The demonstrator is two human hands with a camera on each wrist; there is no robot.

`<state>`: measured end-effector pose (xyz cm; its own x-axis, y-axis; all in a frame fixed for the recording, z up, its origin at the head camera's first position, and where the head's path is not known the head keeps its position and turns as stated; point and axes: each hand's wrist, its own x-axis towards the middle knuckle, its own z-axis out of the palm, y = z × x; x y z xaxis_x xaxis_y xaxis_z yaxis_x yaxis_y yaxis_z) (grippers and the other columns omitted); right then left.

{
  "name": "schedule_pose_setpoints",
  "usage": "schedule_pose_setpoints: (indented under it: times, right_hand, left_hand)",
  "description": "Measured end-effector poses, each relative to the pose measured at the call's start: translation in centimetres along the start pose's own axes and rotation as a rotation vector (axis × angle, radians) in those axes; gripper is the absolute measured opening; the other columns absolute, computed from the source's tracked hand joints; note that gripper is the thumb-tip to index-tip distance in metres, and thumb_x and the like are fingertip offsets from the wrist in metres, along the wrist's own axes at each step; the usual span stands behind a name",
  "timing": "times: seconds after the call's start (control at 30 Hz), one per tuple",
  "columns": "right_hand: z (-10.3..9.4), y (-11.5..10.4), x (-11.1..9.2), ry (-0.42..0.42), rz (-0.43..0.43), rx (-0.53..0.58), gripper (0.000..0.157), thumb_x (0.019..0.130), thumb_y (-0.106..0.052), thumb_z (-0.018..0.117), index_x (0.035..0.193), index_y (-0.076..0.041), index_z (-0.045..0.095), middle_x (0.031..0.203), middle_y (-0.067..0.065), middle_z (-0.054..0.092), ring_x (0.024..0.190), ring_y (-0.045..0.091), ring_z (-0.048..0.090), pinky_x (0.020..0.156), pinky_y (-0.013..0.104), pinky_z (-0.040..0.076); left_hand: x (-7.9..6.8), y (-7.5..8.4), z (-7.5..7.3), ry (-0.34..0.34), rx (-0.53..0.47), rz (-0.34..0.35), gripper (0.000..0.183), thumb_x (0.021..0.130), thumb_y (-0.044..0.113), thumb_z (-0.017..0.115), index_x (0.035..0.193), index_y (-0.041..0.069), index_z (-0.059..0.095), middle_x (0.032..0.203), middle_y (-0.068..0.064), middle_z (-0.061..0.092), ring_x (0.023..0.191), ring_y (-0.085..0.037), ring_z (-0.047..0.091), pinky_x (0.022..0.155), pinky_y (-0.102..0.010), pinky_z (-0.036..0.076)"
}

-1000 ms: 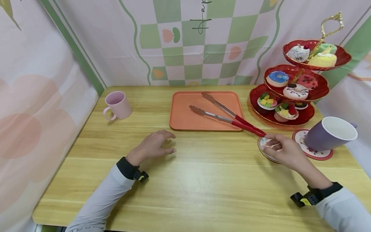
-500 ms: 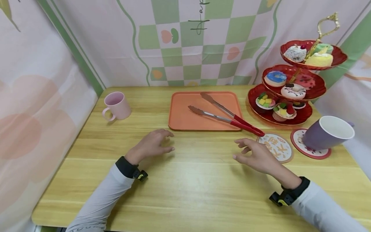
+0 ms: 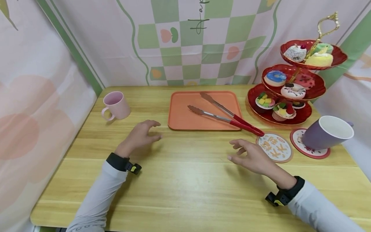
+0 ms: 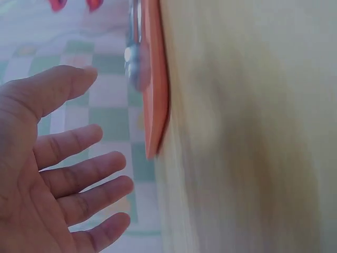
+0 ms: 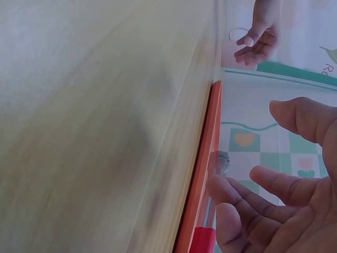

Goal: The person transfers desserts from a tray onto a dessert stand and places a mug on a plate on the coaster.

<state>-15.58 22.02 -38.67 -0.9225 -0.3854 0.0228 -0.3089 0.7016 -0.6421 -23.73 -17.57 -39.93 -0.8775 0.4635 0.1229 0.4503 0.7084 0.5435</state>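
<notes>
My left hand hovers over the table left of centre, its fingers spread and holding nothing. The pink mug stands beyond it, to the back left. On the right, my right hand hovers with loosely bent fingers and nothing between them. Close by it lies a round white coaster with orange lettering. Metal tongs with red handles lie spread across the orange tray, handle ends reaching past its front right corner. In the left wrist view, the palm and all the fingers show apart from the tray edge.
A purple mug sits tilted on a red-edged coaster at the right. Behind it rises a red three-tier stand holding toy cakes and doughnuts. A patterned cloth hangs along the table's back edge.
My right hand has moved left from the tongs' handle ends, uncovering the lettered coaster. My left hand has shifted left and slightly back, toward the pink mug.
</notes>
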Motion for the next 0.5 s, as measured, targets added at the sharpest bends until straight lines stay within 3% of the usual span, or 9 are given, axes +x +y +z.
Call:
schedule_pose_setpoints:
  times: [0.13, 0.3, 0.5]
  right_hand:
    - [-0.1, 0.1, -0.2, -0.005, 0.007, 0.021, 0.049, 0.084, -0.023, 0.071, 0.121, 0.004, 0.055, 0.106, 0.018, 0.06, 0.088, 0.027, 0.061, 0.067, 0.038, 0.051]
    - [-0.1, 0.1, -0.2, -0.013, 0.005, 0.026, 0.049, 0.084, -0.024, 0.071, 0.121, 0.003, 0.055, 0.105, 0.017, 0.06, 0.088, 0.027, 0.061, 0.067, 0.038, 0.051]
    - [0.2, 0.1, -0.1, -0.046, 0.024, 0.026, 0.052, 0.083, -0.028, 0.072, 0.122, 0.001, 0.055, 0.107, 0.016, 0.06, 0.09, 0.026, 0.061, 0.067, 0.036, 0.05]
  left_hand:
    - [-0.3, -1.4, -1.3, 0.048, 0.015, -0.065, 0.049, 0.083, 0.027, 0.071, 0.12, -0.001, 0.057, 0.12, -0.016, 0.058, 0.11, -0.033, 0.053, 0.09, -0.047, 0.042]
    - [-0.7, -3.1, -2.4, 0.127, -0.037, -0.144, 0.048, 0.085, 0.026, 0.069, 0.121, -0.003, 0.056, 0.12, -0.02, 0.057, 0.111, -0.035, 0.051, 0.089, -0.05, 0.041]
    - [-1.4, -5.3, -3.2, 0.322, -0.134, -0.233, 0.039, 0.085, 0.019, 0.068, 0.113, -0.006, 0.057, 0.116, -0.025, 0.056, 0.109, -0.039, 0.049, 0.09, -0.054, 0.038]
